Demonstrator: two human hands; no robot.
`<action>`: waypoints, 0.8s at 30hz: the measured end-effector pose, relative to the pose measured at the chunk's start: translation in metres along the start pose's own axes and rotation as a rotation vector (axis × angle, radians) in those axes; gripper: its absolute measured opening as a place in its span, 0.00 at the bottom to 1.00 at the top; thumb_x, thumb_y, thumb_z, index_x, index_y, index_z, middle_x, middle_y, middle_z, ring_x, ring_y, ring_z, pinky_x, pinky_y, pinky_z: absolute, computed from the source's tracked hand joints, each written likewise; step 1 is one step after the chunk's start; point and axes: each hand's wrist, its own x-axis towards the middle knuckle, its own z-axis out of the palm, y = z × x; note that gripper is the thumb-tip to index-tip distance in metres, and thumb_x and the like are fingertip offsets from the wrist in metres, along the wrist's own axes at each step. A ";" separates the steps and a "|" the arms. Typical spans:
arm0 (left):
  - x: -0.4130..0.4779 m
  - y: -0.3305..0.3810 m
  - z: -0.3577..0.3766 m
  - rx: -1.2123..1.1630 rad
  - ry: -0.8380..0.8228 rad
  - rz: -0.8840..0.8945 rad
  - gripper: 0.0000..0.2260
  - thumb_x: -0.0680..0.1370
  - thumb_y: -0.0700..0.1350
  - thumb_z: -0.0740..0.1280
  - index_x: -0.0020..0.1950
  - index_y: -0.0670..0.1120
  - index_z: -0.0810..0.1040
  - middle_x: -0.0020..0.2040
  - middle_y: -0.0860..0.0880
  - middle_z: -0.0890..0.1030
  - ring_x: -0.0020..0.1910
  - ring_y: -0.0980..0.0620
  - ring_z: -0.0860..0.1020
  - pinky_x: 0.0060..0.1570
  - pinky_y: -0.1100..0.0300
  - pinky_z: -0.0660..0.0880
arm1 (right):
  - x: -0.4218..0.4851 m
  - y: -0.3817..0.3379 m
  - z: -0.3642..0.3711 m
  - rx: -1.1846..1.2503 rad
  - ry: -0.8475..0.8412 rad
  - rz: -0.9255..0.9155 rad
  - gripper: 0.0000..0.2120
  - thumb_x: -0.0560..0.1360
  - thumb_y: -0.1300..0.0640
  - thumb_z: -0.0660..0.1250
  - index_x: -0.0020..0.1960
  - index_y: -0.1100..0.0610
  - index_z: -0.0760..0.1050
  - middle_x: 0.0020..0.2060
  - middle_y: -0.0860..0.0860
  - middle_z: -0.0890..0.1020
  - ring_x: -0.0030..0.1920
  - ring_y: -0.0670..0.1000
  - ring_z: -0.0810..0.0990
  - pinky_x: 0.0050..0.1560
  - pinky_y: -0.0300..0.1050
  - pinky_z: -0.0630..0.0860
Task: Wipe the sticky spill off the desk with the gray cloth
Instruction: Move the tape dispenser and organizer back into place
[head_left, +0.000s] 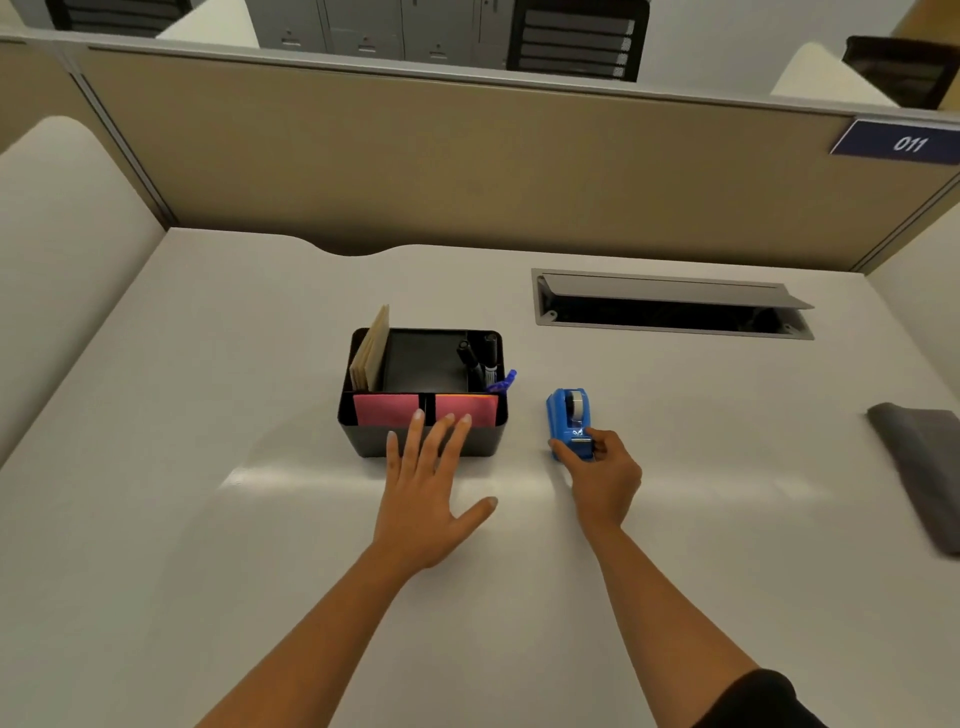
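Observation:
The gray cloth (922, 467) lies folded at the right edge of the white desk (208, 467), untouched by either hand. My right hand (602, 475) grips the near end of a blue tape dispenser (569, 421) standing on the desk. My left hand (431, 488) is flat and spread, fingers reaching the front wall of a black desk organizer (363, 441). I cannot make out a spill; only a glossy streak of reflected light runs across the desk under both hands.
The organizer holds pink and orange note pads, tan cards and markers. An open cable tray (670, 306) is sunk into the desk at the back right. A beige partition (467, 156) closes the back, with white side panels left and right.

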 end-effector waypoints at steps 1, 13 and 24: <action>-0.002 0.003 0.001 -0.003 -0.009 0.002 0.41 0.75 0.68 0.60 0.80 0.51 0.49 0.80 0.49 0.53 0.79 0.44 0.43 0.74 0.44 0.35 | 0.001 0.001 0.001 -0.004 -0.007 0.001 0.16 0.63 0.52 0.81 0.46 0.52 0.78 0.38 0.45 0.81 0.39 0.43 0.80 0.38 0.30 0.73; -0.004 0.011 0.000 0.001 -0.049 -0.015 0.40 0.75 0.69 0.59 0.80 0.53 0.50 0.81 0.51 0.50 0.79 0.46 0.42 0.73 0.45 0.32 | 0.015 0.001 0.016 -0.103 -0.046 -0.015 0.19 0.64 0.48 0.80 0.48 0.54 0.78 0.42 0.48 0.81 0.42 0.48 0.79 0.38 0.28 0.69; 0.005 0.011 -0.003 0.029 -0.076 0.006 0.40 0.75 0.70 0.57 0.80 0.53 0.50 0.81 0.50 0.49 0.79 0.46 0.41 0.73 0.46 0.32 | 0.011 0.008 0.018 -0.145 -0.046 -0.057 0.20 0.67 0.48 0.77 0.54 0.55 0.77 0.47 0.49 0.82 0.45 0.48 0.79 0.44 0.32 0.71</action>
